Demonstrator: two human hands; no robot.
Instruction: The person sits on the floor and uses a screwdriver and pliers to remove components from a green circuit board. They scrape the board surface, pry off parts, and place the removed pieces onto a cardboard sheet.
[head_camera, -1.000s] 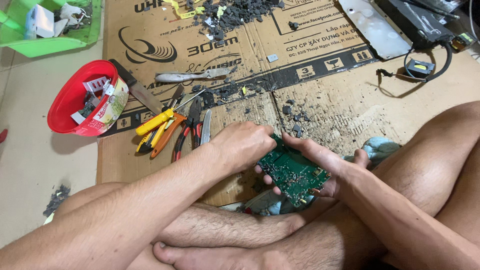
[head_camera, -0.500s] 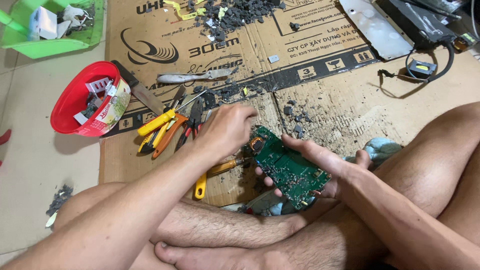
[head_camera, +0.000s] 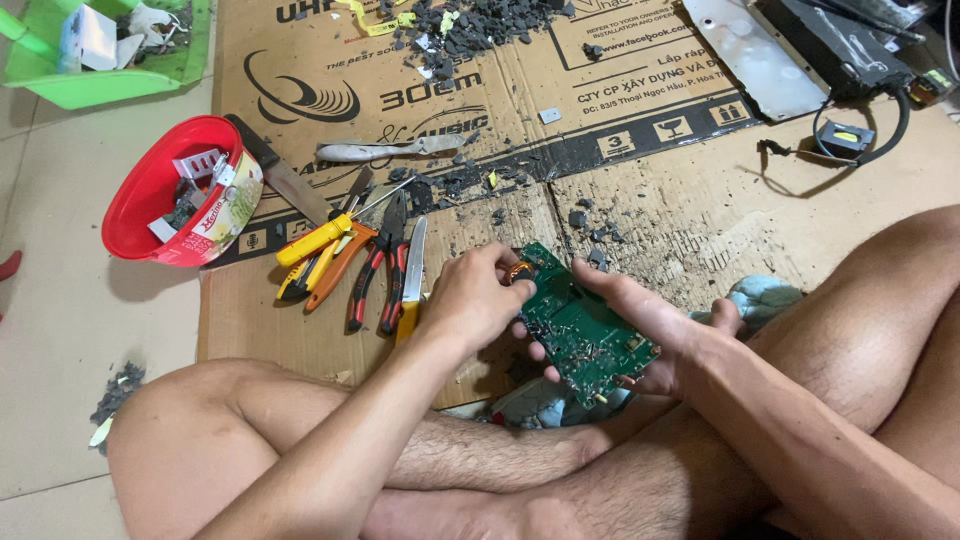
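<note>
A green circuit board (head_camera: 580, 330) sits tilted over my crossed legs. My right hand (head_camera: 655, 325) grips it from beneath, thumb lying on its far edge. My left hand (head_camera: 470, 300) is at the board's upper left corner, with its fingertips pinched on a small copper coil (head_camera: 520, 272) mounted there. A yellow-handled cutter (head_camera: 412, 275) lies on the cardboard just left of my left hand.
Red-handled pliers (head_camera: 385, 265) and yellow screwdrivers (head_camera: 315, 242) lie on the cardboard mat (head_camera: 680, 200). A red bowl (head_camera: 140, 195) of scraps and a green tray (head_camera: 90, 85) stand at the left. Dark debris (head_camera: 470, 25), a metal plate (head_camera: 755, 50), a cabled black part (head_camera: 850, 135) and blue cloth (head_camera: 765, 300) are also here.
My left hand left the board, went over to the tools where the yellow-handled cutter now lies, then came back to the board's corner and pinched the coil. The right hand kept holding the board.
</note>
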